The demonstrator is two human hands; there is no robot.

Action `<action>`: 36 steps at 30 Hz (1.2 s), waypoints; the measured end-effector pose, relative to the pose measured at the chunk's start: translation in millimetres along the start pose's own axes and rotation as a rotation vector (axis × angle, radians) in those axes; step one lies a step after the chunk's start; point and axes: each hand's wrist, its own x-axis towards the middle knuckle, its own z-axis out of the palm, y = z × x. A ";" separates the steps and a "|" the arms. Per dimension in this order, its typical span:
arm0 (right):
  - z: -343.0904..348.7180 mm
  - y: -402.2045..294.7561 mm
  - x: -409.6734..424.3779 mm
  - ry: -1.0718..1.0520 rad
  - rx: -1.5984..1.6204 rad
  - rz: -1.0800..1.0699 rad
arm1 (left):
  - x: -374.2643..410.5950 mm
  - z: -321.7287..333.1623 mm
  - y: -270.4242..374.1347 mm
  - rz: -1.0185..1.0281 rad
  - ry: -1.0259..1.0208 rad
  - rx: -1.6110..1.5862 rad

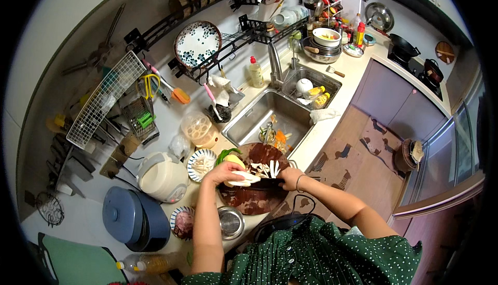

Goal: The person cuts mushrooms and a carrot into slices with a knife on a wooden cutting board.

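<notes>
A round, dark wooden chopping board (pixel 255 203) lies on the counter before me, its surface wet or worn in patches. My right hand (pixel 291 179) is closed around a knife, whose handle it mostly hides. The dark knife blade (pixel 266 184) reaches leftward across the board. Pale slices (pixel 244 180), perhaps of king oyster mushroom, are in the fingers of my left hand (pixel 225 173), by the blade's far end. Cut pale strips (pixel 268 169) lie on the board beyond the knife. Behind my left hand are green peppers (pixel 227 154) and a peeled yellow vegetable (pixel 236 161).
Left of the board stand a striped plate (pixel 190 164) of pale strips, a rice cooker (pixel 161 180) and a bowl of raw meat (pixel 183 222). A steel bowl (pixel 232 222) sits near my left forearm. Beyond is a steel sink (pixel 249 118) with vegetable scraps (pixel 281 139).
</notes>
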 end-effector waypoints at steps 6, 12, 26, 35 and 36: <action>18.4 16.3 4.3 0.017 0.063 0.139 | -8.9 3.5 -11.0 -0.081 -0.050 0.236; -0.5 21.8 4.3 0.011 0.037 0.239 | 35.2 39.6 -78.0 0.079 0.109 0.346; 2.4 -2.7 -11.4 -0.017 -0.017 0.253 | -11.2 68.9 -71.3 0.420 0.524 1.057; -11.4 -11.1 -13.9 -0.085 -0.072 0.230 | 7.0 79.7 -88.6 0.588 0.662 1.060; -12.3 -8.4 -12.7 -0.078 -0.056 0.236 | 8.9 79.0 -91.7 0.601 0.652 1.083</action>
